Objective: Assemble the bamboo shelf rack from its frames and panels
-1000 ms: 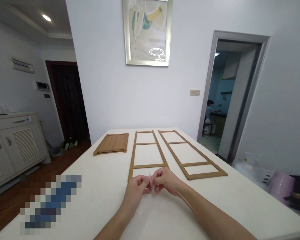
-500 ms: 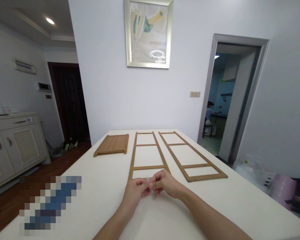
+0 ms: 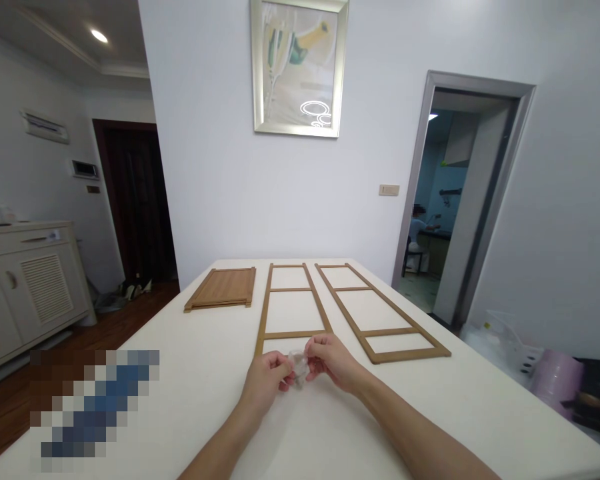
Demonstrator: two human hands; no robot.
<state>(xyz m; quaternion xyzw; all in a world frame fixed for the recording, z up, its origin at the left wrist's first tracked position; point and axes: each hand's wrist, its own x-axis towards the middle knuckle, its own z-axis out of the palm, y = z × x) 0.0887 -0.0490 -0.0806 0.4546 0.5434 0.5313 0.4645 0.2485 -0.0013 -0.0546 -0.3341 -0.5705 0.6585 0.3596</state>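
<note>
A small clear plastic bag [image 3: 298, 365] is stretched between my two hands above the white table [image 3: 190, 400]. My left hand [image 3: 270, 377] pinches its left side, and my right hand [image 3: 327, 360] pinches the right side. Something small shows at the bottom of the bag, too blurred to name. Just beyond my hands lies a wooden ladder-like frame [image 3: 287, 335], its near end partly hidden by them. A second such frame [image 3: 390, 332] lies to the right. At the far left of the table are stacked wooden slatted panels [image 3: 223, 288].
A pixelated bluish object [image 3: 100, 407] lies at the table's left edge. Right of the table stand a pink bin [image 3: 557, 383] and clear plastic things. A person [image 3: 417, 230] sits beyond the doorway. A cabinet [image 3: 35, 280] stands at left.
My hands have drawn slightly apart, so more of the plastic bag shows between them. The view has shifted a little; the frames and panels lie as before.
</note>
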